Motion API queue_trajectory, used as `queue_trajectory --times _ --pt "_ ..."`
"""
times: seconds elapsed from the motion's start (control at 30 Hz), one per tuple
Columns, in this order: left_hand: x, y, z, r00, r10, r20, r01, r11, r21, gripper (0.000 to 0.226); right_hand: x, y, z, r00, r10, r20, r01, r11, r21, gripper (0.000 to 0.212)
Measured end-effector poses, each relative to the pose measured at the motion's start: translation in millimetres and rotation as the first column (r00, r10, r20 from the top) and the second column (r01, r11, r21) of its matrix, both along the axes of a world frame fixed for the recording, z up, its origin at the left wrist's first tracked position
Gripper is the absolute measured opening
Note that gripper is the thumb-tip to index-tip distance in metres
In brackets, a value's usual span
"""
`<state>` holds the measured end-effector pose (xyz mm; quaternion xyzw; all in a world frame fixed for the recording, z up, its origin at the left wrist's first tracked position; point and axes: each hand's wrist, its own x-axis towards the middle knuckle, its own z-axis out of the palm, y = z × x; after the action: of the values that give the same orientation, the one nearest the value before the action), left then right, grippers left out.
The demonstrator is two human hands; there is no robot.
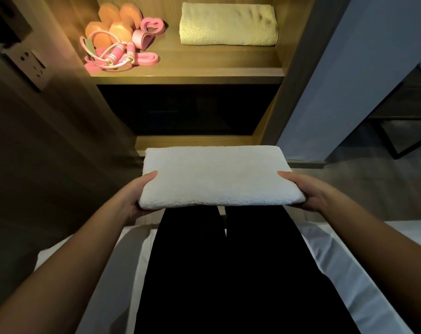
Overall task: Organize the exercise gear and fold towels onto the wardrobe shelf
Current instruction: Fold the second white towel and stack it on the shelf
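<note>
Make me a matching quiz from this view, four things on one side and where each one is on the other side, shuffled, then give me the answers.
Things:
1. white towel
2. cream towel
3. jump rope
4. orange dumbbells

Places:
A. back left of the lit shelf
B. held between the left hand and the right hand
C. right side of the lit shelf
D. front left of the lit shelf

Pairs: 1-B, 2-C, 3-D, 4-A
</note>
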<state>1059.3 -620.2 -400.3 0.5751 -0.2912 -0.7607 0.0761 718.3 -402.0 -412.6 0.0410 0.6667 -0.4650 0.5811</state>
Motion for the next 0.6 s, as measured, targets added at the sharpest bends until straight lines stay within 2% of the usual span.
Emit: queue_trajectory --times 0.1,0.2,0.37,0.5,0.6 --pt "-21.2 -23.9 15.1 1.0 -0.029 0.004 0.03 0.991 -0.133 0.037 -19.4 -21.8 7.5 0.989 -0.013 -0.149 -0.002 0.995 -0.096 0.032" --pt "-57.1 -56.1 37.5 0.999 -0.046 -0.019 0.038 0.952 -0.305 0.031 -48.9 -58.6 30.4 0.935 -0.026 -0.354 -0.035 0.986 -0.165 0.031" --pt "-123.4 -135.6 86.0 0.99 -0.001 -0.142 -0.067 0.879 -0.472 0.015 -106.7 -137.7 79.2 0.839 -0.055 -0.542 -0.11 0.957 -0.268 0.036" --pt "-177.8 -210.3 105.0 0.992 0.048 -0.12 -0.102 0.862 -0.497 0.015 -149.8 -212.3 98.6 0.707 -0.003 -0.707 -0.204 0.956 -0.209 0.043" --pt "-212.9 -259.2 104.6 0.992 0.082 -0.091 -0.12 0.814 -0.568 0.017 -174.2 -262.4 99.3 0.669 0.002 -0.743 -0.191 0.967 -0.168 0.047"
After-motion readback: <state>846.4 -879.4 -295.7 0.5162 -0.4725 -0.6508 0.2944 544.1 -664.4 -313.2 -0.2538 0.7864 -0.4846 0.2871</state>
